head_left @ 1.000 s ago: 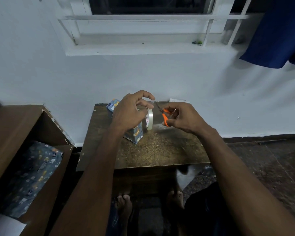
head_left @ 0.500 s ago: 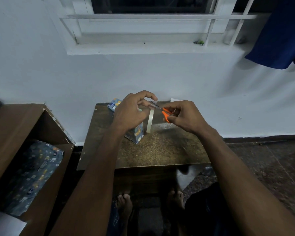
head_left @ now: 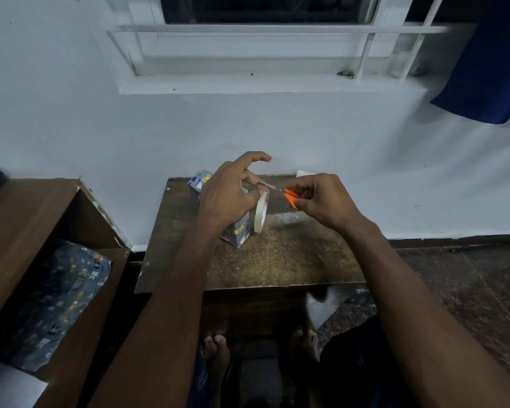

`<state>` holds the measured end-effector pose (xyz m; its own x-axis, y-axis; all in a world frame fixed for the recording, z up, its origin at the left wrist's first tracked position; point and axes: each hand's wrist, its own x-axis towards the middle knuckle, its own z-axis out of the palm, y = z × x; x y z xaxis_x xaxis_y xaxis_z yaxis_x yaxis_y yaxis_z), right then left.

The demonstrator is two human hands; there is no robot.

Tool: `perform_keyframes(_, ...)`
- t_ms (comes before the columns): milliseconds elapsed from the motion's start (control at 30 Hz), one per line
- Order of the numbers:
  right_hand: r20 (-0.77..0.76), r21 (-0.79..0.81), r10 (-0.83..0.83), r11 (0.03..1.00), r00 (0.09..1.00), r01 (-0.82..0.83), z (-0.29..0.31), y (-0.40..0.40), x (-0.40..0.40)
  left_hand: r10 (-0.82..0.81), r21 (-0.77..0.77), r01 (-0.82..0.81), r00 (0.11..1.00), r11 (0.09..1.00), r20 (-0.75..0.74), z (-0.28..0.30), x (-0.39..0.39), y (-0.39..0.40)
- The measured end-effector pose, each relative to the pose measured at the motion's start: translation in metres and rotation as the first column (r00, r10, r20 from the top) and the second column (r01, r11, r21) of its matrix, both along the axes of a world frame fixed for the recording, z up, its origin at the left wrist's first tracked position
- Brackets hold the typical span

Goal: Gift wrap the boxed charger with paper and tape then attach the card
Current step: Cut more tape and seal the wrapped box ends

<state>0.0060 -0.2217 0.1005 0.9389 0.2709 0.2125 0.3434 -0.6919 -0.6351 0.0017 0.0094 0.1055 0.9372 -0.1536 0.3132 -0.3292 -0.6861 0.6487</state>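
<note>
Left hand [head_left: 228, 192] pinches a tape strip off the roll [head_left: 261, 212] — strip barely visible. Right hand [head_left: 326, 200] grips orange scissors [head_left: 289, 197], blades mostly hidden. Wrapped box [head_left: 239, 231] on table [head_left: 277, 260], partly behind left wrist — card [head_left: 304, 173] cut off by rt hand.

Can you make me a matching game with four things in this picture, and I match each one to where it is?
Things:
1. orange-handled scissors
2. clear roll of sticky tape
3. box wrapped in patterned blue paper
4. spare crumpled sheet of patterned blue paper

Places:
A. inside the open brown cabinet on the left
B. in the right hand
C. standing on the brown wooden table, behind the left hand
D. hanging below the left hand's fingers, over the table

Pairs: 1-B, 2-D, 3-C, 4-A
</note>
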Motion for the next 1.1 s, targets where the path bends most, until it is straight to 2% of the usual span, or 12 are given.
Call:
perform_keyframes(167,-0.007,-0.103,-0.225,0.969,0.974,0.223,-0.016,-0.004,0.012,-0.003,-0.020,0.003,1.000,1.000,-0.009,-0.002,0.002,0.000)
perform_keyframes(333,-0.111,-0.430,-0.157,0.898,0.981,0.095,-0.034,0.012,0.010,-0.012,-0.035,0.010,0.999,0.999,-0.036,-0.001,0.002,0.001)
perform_keyframes(400,-0.103,-0.470,-0.165,0.877,0.981,0.098,-0.034,0.020,0.010,-0.016,-0.042,0.014,0.999,0.999,-0.048,-0.001,0.002,0.001)
perform_keyframes(500,-0.023,-0.448,-0.225,0.873,0.974,0.191,-0.023,0.027,0.006,-0.026,-0.055,0.023,0.998,0.998,-0.065,0.000,0.001,0.002)
perform_keyframes(567,0.012,-0.333,-0.214,0.920,0.977,0.206,-0.016,0.028,0.003,-0.041,-0.070,0.036,0.996,0.997,-0.078,0.001,0.001,0.002)
perform_keyframes(633,-0.032,-0.063,-0.091,0.994,0.995,0.089,-0.011,0.030,-0.003,-0.071,-0.101,0.062,0.993,0.993,-0.089,0.002,0.001,0.002)
perform_keyframes(667,-0.041,0.055,-0.008,0.998,0.999,0.010,-0.008,0.031,-0.006,-0.088,-0.119,0.077,0.992,0.990,-0.092,0.002,0.000,0.003)
perform_keyframes(733,-0.022,0.186,0.107,0.977,0.994,-0.101,-0.007,0.037,-0.009,-0.110,-0.161,0.095,0.990,0.982,-0.089,0.003,-0.001,0.003)
perform_keyframes(800,-0.027,0.241,0.162,0.959,0.986,-0.150,-0.006,0.042,-0.011,-0.101,-0.216,0.084,0.992,0.973,-0.070,0.003,-0.002,0.003)
perform_keyframes(900,-0.140,0.324,0.136,0.942,0.981,-0.084,-0.006,0.046,-0.013,-0.069,-0.262,0.062,0.997,0.963,-0.018,0.001,-0.002,0.002)
perform_keyframes(1000,-0.268,0.340,0.112,0.940,0.957,-0.015,-0.005,0.048,-0.014,-0.053,-0.283,0.054,0.999,0.957,0.011,-0.001,-0.002,-0.001)
perform_keyframes(1100,-0.283,0.321,0.105,0.947,0.953,-0.009,-0.003,0.048,-0.015,-0.048,-0.298,0.053,0.999,0.953,0.026,-0.001,-0.002,-0.002)
